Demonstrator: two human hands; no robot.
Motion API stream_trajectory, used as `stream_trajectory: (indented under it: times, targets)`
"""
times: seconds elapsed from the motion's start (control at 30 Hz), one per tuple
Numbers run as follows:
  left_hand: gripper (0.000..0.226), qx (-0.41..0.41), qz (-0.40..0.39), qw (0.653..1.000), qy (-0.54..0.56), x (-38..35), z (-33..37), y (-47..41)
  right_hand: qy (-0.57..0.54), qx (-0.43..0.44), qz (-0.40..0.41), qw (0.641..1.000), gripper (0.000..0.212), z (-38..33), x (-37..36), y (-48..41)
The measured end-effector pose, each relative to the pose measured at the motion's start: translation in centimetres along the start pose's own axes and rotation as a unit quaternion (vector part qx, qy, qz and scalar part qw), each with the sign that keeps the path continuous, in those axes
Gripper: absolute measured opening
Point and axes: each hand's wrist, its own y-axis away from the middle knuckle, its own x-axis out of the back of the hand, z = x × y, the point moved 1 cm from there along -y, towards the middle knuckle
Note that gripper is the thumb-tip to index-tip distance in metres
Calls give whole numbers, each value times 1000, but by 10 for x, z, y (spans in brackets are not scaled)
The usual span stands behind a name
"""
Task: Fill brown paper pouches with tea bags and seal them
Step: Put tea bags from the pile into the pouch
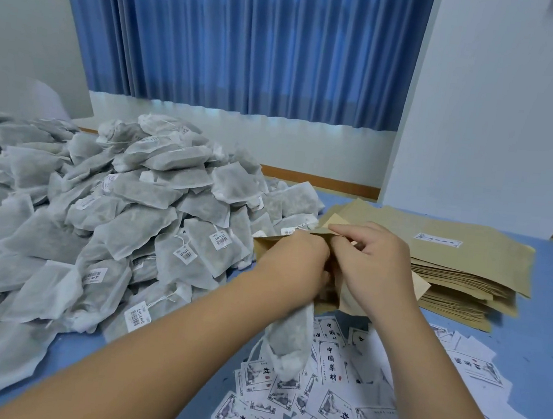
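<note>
A brown paper pouch (348, 295) is held up between both hands at the middle of the table. My left hand (291, 261) grips its top edge on the left and also holds a grey tea bag (289, 340) that hangs down below the hand. My right hand (378, 258) pinches the pouch's mouth on the right, fingers curled over the paper. A big heap of grey tea bags (122, 222) with small white tags covers the left of the table. A stack of flat brown pouches (464, 268) lies just right of my hands.
White printed label stickers (332, 405) lie scattered on the blue table (549, 343) in front of me and to the right. A blue curtain and white wall stand behind the table. A white pillar rises at the back right.
</note>
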Motion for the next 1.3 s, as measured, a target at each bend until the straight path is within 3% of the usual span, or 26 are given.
stream_trajectory:
  times: [0.13,0.27,0.33,0.43,0.5,0.57,0.63,0.77,0.93,1.1,1.17,1.3]
  targets:
    - [24,-15,56,988,142,4,-14,10,11,-4,1,1000,25,2,3,-1]
    - [20,-27,215,961,172,19,-26,35,20,-1,1,1000,27,1,6,-3]
    - [10,-12,325,924,200,27,-30,45,26,2,-3,1000,27,1,7,-2]
    - [19,5,471,855,218,37,-35,52,30,6,-7,1000,27,0,7,-1]
    - [23,-3,533,823,196,37,-34,53,34,5,-6,999,27,-1,8,-1]
    - [23,-8,553,816,169,28,-29,53,35,6,-2,999,27,-1,9,-1]
    - [20,-3,526,837,152,9,-20,53,40,7,1,999,27,0,9,-2]
    - [8,-46,384,909,155,-23,-12,61,53,7,2,999,25,1,10,-3]
    - [44,-110,138,973,152,-27,-31,74,62,13,5,998,24,0,13,-3]
    - [35,-213,174,960,-50,-12,-28,64,73,25,-3,997,25,1,9,-2]
    - [32,-222,168,960,-34,-8,-25,58,68,27,-2,997,25,1,10,-2]
    - [33,-154,134,973,106,-9,-21,50,63,22,10,998,25,1,11,-3]
